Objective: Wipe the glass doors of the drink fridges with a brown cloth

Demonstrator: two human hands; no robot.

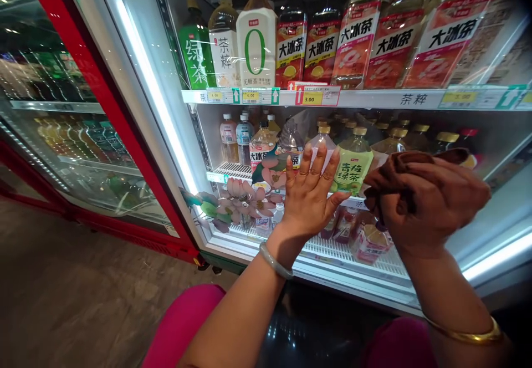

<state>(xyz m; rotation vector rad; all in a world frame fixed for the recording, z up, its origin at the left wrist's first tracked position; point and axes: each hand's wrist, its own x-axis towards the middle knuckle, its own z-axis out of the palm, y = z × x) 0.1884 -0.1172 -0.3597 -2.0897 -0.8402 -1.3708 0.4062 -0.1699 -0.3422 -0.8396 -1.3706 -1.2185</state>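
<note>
Brown cloth (pixel 388 173), and it's up on the right in front of the drinks cooler, bunched inside the right hand (pixel 440 196), whose fingers are curled tightly around it! Over to the left hand (pixel 307 196): nothing in its grip, fingers fanned wide apart, palm turned to the glass beside the pink flower decal (pixel 245 199), though whether skin meets glass I cannot tell. That cloth is crumpled into thick, dark folds, one loop poking out past the knuckles, and the two hands are well apart.
</note>
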